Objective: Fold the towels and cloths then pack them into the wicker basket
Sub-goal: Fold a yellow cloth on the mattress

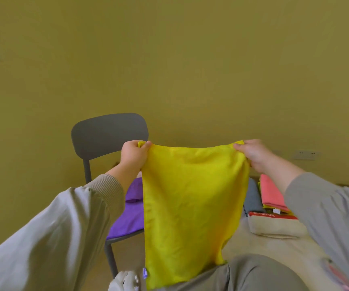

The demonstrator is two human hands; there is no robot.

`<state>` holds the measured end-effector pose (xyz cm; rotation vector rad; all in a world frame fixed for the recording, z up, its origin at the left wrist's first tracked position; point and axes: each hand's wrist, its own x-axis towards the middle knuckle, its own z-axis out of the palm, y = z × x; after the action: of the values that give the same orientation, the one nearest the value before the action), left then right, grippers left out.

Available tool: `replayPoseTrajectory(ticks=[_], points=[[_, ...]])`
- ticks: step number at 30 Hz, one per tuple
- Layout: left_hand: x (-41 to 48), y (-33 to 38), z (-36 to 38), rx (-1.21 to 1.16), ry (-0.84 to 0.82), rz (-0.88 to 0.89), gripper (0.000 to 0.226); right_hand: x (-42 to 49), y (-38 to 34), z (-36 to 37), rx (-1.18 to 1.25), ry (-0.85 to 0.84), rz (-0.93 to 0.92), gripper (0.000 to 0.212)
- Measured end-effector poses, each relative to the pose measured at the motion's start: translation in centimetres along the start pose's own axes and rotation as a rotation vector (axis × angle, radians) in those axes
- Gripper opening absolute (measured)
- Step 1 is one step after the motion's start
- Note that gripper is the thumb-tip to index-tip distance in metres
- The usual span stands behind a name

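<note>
olive wall, grey chair, purple cloth behind yellow cloth; left fingers, right fingers tight on its top corners

The yellow cloth hides part of the purple cloth and the grey towel behind it, the right sleeve covers the pink towel's near end, and the red band's lettering is blurred.

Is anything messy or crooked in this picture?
A little. The purple cloth lies rumpled and unfolded on the grey chair, unlike the neat folded stack on the right. The yellow cloth, pinched at its top corners by the left hand and right hand, hangs slanted along its bottom edge.
</note>
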<state>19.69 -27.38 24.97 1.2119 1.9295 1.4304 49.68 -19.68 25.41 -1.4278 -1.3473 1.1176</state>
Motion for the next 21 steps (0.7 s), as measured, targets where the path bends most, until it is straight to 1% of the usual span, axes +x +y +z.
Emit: replayPoseTrajectory(ticks=[2, 3, 5, 6, 8, 9, 11, 12, 13, 14, 15, 16, 17, 18, 19, 21], points=[[1.1, -0.8, 1.2, 0.143, -0.006, 0.072, 0.027, 1.9, 1.5, -0.2, -0.219, 0.13, -0.102, 0.016], [1.7, -1.2, 1.8, 0.22, -0.015, 0.099, 0.03, 2.8, 2.1, -0.2, -0.286, 0.162, -0.125, 0.011], [3.1, -2.3, 2.9, 0.384, -0.025, 0.166, 0.031, 3.7, 3.1, -0.4, -0.412, 0.19, -0.144, 0.012], [4.0, -2.9, 3.6, 0.476, -0.022, 0.2, 0.03, 4.1, 3.5, -0.4, -0.496, 0.186, -0.153, 0.019], [5.3, -3.7, 4.9, 0.663, -0.011, 0.227, 0.032, 5.2, 4.5, -0.6, -0.684, 0.181, -0.172, 0.045], [6.0, -4.1, 5.6, 0.742, -0.02, 0.212, 0.033, 6.1, 5.1, -0.7, -0.721, 0.181, -0.147, 0.052], [7.3, -5.2, 7.3, 0.803, -0.074, 0.129, 0.032, 8.2, 6.7, -0.4, -0.713, 0.159, -0.085, 0.052], [8.0, -6.1, 8.2, 0.793, -0.107, 0.087, 0.03, 9.2, 7.5, -0.1, -0.668, 0.143, -0.041, 0.045], [8.6, -6.8, 9.0, 0.75, -0.143, 0.045, 0.027, 9.7, 8.1, 0.3, -0.573, 0.13, 0.019, 0.031], [9.3, -7.7, 9.9, 0.66, -0.186, -0.016, 0.021, 10.2, 8.6, 0.8, -0.436, 0.095, 0.104, 0.018], [10.0, -8.5, 10.8, 0.503, -0.219, -0.099, 0.016, 10.9, 9.4, 1.3, -0.303, 0.053, 0.204, 0.013], [10.6, -9.3, 11.6, 0.318, -0.228, -0.183, 0.018, 11.6, 10.0, 1.9, -0.206, 0.008, 0.287, 0.019], [10.8, -9.8, 12.4, 0.155, -0.234, -0.259, 0.023, 12.2, 10.7, 2.4, -0.158, -0.027, 0.325, 0.025], [10.9, -10.3, 13.1, 0.035, -0.236, -0.311, 0.026, 12.9, 11.4, 2.8, -0.155, -0.032, 0.322, 0.027], [11.0, -10.7, 13.7, -0.033, -0.236, -0.334, 0.028, 13.8, 12.2, 3.1, -0.199, -0.013, 0.279, 0.023], [11.6, -11.2, 14.6, -0.132, -0.253, -0.358, 0.029, 15.4, 13.1, 3.3, -0.344, 0.048, 0.147, 0.02]])
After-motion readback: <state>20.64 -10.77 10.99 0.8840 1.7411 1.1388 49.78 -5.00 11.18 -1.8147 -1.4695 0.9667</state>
